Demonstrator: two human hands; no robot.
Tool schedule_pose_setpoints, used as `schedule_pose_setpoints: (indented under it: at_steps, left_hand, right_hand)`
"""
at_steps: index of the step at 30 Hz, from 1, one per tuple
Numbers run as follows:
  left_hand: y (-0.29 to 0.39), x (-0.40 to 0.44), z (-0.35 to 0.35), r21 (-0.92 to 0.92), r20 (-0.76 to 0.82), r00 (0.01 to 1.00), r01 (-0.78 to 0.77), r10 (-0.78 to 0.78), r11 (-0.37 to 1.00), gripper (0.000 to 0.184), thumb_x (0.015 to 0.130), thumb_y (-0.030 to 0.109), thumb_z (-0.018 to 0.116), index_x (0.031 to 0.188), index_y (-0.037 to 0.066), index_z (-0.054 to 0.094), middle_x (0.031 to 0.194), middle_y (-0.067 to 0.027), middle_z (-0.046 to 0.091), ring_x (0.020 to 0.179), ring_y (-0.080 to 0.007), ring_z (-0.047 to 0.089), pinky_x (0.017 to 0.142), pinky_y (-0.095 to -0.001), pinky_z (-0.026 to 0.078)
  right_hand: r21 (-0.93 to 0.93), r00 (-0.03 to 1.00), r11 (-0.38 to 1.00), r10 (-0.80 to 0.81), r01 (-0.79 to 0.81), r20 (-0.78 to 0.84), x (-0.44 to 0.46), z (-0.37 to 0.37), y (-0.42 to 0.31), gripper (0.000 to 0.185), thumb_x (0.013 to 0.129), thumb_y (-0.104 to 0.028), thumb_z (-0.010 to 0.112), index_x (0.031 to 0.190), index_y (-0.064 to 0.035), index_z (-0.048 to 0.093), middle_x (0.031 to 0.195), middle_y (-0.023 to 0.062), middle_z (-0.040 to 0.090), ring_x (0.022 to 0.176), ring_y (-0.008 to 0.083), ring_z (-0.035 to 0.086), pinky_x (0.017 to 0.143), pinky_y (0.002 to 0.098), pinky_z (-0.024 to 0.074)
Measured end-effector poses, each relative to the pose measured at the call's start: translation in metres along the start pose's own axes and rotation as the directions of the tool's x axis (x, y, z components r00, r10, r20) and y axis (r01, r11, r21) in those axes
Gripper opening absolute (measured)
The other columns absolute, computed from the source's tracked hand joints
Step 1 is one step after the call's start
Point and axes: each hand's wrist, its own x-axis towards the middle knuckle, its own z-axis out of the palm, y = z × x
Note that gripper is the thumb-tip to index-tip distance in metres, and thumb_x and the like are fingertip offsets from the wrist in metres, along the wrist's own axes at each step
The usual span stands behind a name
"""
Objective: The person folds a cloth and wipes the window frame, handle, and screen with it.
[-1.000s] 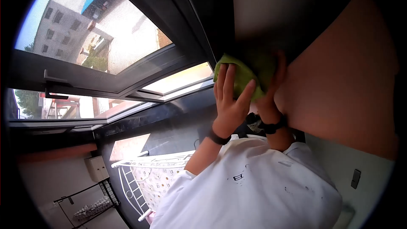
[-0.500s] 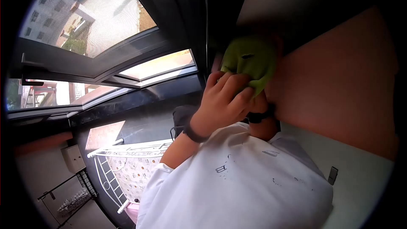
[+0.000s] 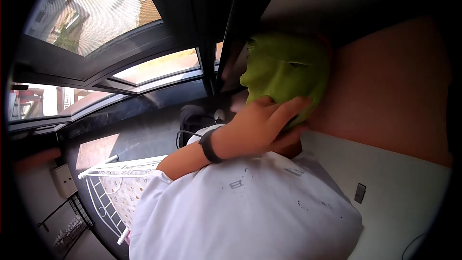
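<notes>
A green cloth [image 3: 284, 77] with a slit near its top and a ragged left edge spreads out in front of my chest. My left hand [image 3: 260, 123], a black band on its wrist, grips the lower part of the cloth; one or two fingers reach over its front and are slightly blurred. Behind it, my right hand [image 3: 292, 137] is at the cloth's bottom edge, mostly covered by the left, so its fingers are hidden.
Dark-framed windows [image 3: 159, 70] run along the left. Below stands a white metal rack [image 3: 103, 168] with patterned fabric [image 3: 127, 190] by it. To the right are a brown panel [image 3: 385, 101] and a pale surface with a small dark switch-like piece [image 3: 360, 193].
The green cloth has spread wider and shows more of its surface. My left hand's fingers have loosened from a tight bunch and stretched across it. The view has shifted slightly.
</notes>
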Motion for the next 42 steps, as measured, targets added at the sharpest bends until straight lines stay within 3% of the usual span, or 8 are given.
schedule_pose_setpoints:
  at_steps: [3,6,9,13,16,21,30,42]
  left_hand:
    - [-0.011,-0.003,0.002,-0.069,-0.140,0.985,0.089,-0.098,0.994,0.064,0.074,0.014,0.075,0.130,-0.003,0.047,0.061,-0.0046,0.055,0.053,-0.0205,0.056,0.052,-0.0305,0.044]
    - [-0.012,0.001,-0.005,0.028,-0.046,0.998,0.042,-0.041,0.999,0.072,0.076,0.015,0.075,0.135,-0.007,0.039,0.058,-0.0059,0.055,0.052,-0.0223,0.057,0.053,-0.0304,0.045]
    - [-0.012,0.006,-0.007,0.066,-0.069,0.997,-0.029,0.034,0.997,0.074,0.077,0.017,0.074,0.137,-0.007,0.038,0.056,-0.0058,0.054,0.050,-0.0238,0.056,0.053,-0.0307,0.044]
    - [-0.012,0.005,-0.011,0.058,-0.053,0.998,0.045,-0.042,0.997,0.071,0.078,0.020,0.073,0.135,-0.006,0.041,0.054,-0.0049,0.053,0.047,-0.0241,0.055,0.052,-0.0310,0.043]
    - [-0.010,0.004,-0.015,0.193,-0.019,0.999,0.033,-0.030,0.981,0.063,0.078,0.021,0.073,0.130,-0.005,0.047,0.054,-0.0037,0.052,0.045,-0.0223,0.052,0.050,-0.0308,0.042]
    - [-0.008,0.003,-0.018,0.298,0.015,0.994,-0.108,0.108,0.948,0.053,0.078,0.018,0.072,0.123,-0.002,0.054,0.054,-0.0017,0.052,0.044,-0.0178,0.050,0.049,-0.0286,0.039]
    - [-0.006,-0.016,-0.031,0.179,0.214,0.974,-0.116,0.076,0.977,0.046,0.077,0.017,0.074,0.117,-0.001,0.058,0.065,-0.0017,0.060,0.052,-0.0150,0.054,0.054,-0.0277,0.040]
    - [0.012,-0.008,-0.052,-0.055,0.166,0.979,-0.110,0.118,0.992,0.039,0.072,0.003,0.071,0.110,0.000,0.062,0.070,-0.0039,0.056,0.055,-0.0182,0.051,0.055,-0.0296,0.038]
  right_hand:
    - [-0.033,1.000,0.999,-0.022,0.021,-0.008,-0.001,0.001,-0.003,0.024,0.088,-0.011,0.062,0.108,-0.0023,0.054,0.108,0.0082,0.057,0.096,0.0170,0.056,0.082,0.0304,0.0476]
    - [-0.057,0.999,0.998,-0.036,0.035,-0.017,0.000,0.000,-0.006,0.023,0.088,-0.010,0.062,0.108,-0.0023,0.054,0.108,0.0082,0.057,0.096,0.0172,0.056,0.082,0.0305,0.0476]
    - [-0.085,0.999,0.995,-0.045,0.044,-0.016,0.000,-0.002,-0.007,0.023,0.087,-0.010,0.062,0.108,-0.0024,0.054,0.108,0.0082,0.057,0.095,0.0173,0.056,0.082,0.0306,0.0476]
    - [-0.114,0.998,0.992,-0.060,0.059,-0.001,0.000,-0.003,-0.007,0.022,0.087,-0.010,0.062,0.107,-0.0024,0.055,0.108,0.0083,0.057,0.095,0.0175,0.056,0.082,0.0307,0.0477]
    - [-0.137,0.998,0.988,-0.067,0.067,0.006,0.000,-0.003,-0.008,0.022,0.087,-0.009,0.062,0.107,-0.0024,0.055,0.108,0.0083,0.057,0.095,0.0177,0.056,0.082,0.0307,0.0477]
    - [-0.178,0.995,0.979,-0.103,0.102,0.001,0.002,-0.003,-0.009,0.021,0.087,-0.009,0.062,0.107,-0.0025,0.055,0.107,0.0083,0.058,0.095,0.0179,0.057,0.082,0.0309,0.0478]
    - [-0.231,0.987,0.961,-0.161,0.150,-0.030,0.008,0.001,-0.007,0.020,0.087,-0.008,0.062,0.106,-0.0026,0.056,0.107,0.0084,0.058,0.095,0.0184,0.057,0.082,0.0311,0.0479]
    - [-0.394,0.955,0.890,-0.284,0.231,-0.083,0.043,-0.008,0.008,0.019,0.087,-0.007,0.063,0.105,-0.0027,0.057,0.106,0.0084,0.058,0.095,0.0191,0.057,0.082,0.0315,0.0480]
